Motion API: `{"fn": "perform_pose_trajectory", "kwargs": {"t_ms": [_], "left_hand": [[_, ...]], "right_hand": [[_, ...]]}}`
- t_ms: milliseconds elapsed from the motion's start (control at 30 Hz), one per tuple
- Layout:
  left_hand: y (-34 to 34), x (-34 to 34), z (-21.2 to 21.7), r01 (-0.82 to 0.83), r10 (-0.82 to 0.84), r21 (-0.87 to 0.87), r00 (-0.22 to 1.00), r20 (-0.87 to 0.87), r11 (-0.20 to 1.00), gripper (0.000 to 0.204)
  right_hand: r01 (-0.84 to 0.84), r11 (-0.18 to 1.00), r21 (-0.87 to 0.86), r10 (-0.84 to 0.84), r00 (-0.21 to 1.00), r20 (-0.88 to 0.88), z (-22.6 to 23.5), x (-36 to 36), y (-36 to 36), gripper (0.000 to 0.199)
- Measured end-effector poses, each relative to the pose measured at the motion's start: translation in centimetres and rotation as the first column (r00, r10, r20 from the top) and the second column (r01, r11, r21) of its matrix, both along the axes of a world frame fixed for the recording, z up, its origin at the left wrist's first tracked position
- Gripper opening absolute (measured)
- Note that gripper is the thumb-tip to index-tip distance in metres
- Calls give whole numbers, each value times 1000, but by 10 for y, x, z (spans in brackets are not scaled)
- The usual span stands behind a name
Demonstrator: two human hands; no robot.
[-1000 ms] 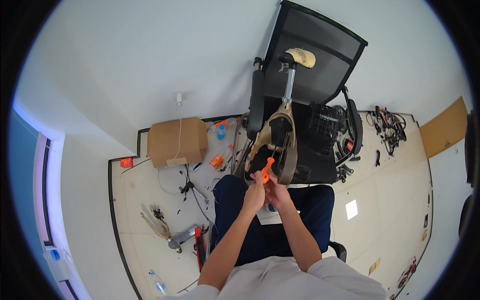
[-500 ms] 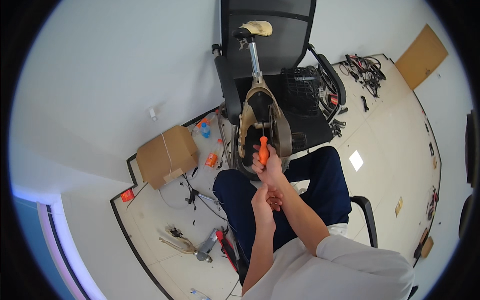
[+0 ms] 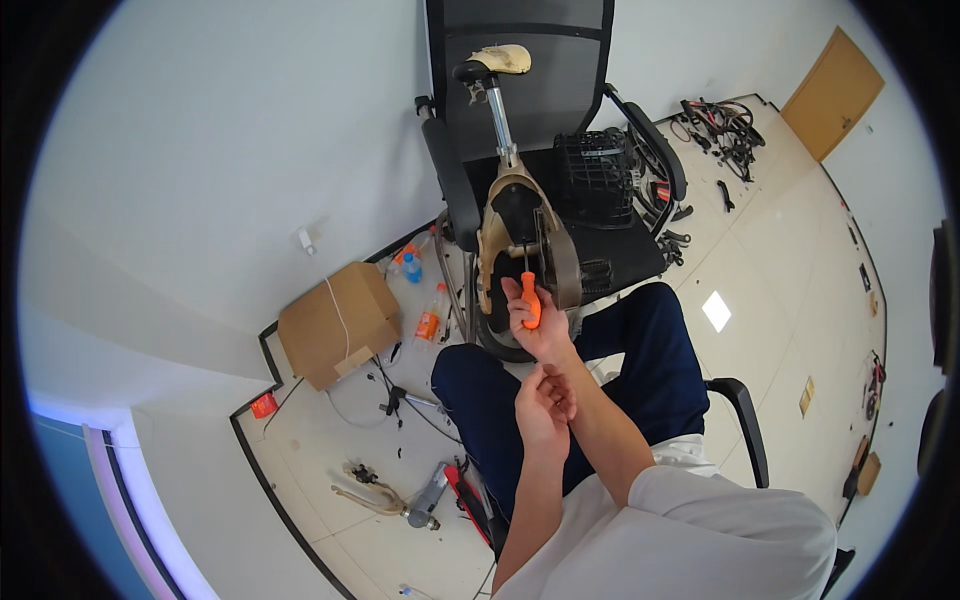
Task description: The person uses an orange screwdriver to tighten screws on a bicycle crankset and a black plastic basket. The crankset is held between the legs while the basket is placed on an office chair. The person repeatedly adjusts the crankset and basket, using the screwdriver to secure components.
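the orange-handled screwdriver [image 3: 529, 299] stands nearly upright in my right hand [image 3: 538, 325], its long axis running up and away from me, the thin dark shaft pointing up into the tan and black frame [image 3: 520, 235] just above my grip. my right grip is closed around the orange handle, fingers wrapped over it, the tip touching or almost touching the frame; i cannot tell which. my left hand [image 3: 545, 400] sits below and nearer to me than the right grip, loosely curled, holding nothing that i can see, resting close to my right forearm.

the frame is propped against the seat of a black office chair [image 3: 530, 60], with a silver post rising from it to a cream saddle-like piece [image 3: 503, 58] far above the grip. a black plastic basket [image 3: 595, 170] sits on the chair seat, up and to the right of my grip. my dark blue trousers [image 3: 640, 360] lie under both hands.

to the left of the grip, on the floor, stand an orange bottle [image 3: 429, 322] with a pale label and a clear bottle with a blue label [image 3: 411, 269]. further left is a brown cardboard box [image 3: 335, 322], closed, with a white cord lying over it. beyond that, a small red block [image 3: 264, 405] lies by the wall. far up and right leans a flat brown cardboard sheet [image 3: 832, 92].
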State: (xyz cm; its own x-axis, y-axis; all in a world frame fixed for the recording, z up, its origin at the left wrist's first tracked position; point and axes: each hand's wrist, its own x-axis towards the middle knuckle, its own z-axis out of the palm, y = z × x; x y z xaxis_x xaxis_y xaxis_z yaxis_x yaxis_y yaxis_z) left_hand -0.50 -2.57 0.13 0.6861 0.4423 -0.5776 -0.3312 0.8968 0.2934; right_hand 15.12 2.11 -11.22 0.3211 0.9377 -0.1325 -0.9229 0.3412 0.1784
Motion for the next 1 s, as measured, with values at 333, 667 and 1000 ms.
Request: {"fn": "perform_pose_trajectory", "kwargs": {"t_ms": [333, 667, 1000], "left_hand": [[-12, 4, -1, -7, 5, -40, 999, -32, 999, 27], [-8, -1, -1, -55, 56, -91, 998, 5, 994, 26], [-8, -3, -2, -32, 33, -131, 999, 3, 991, 26]], "right_hand": [[182, 877, -445, -263, 956, -127, 63, -11, 12, 27], [122, 987, -108, -140, 974, -180, 41, -8, 8, 24], [-38, 981, -190, -1, 980, -201, 12, 4, 1, 26]]}}
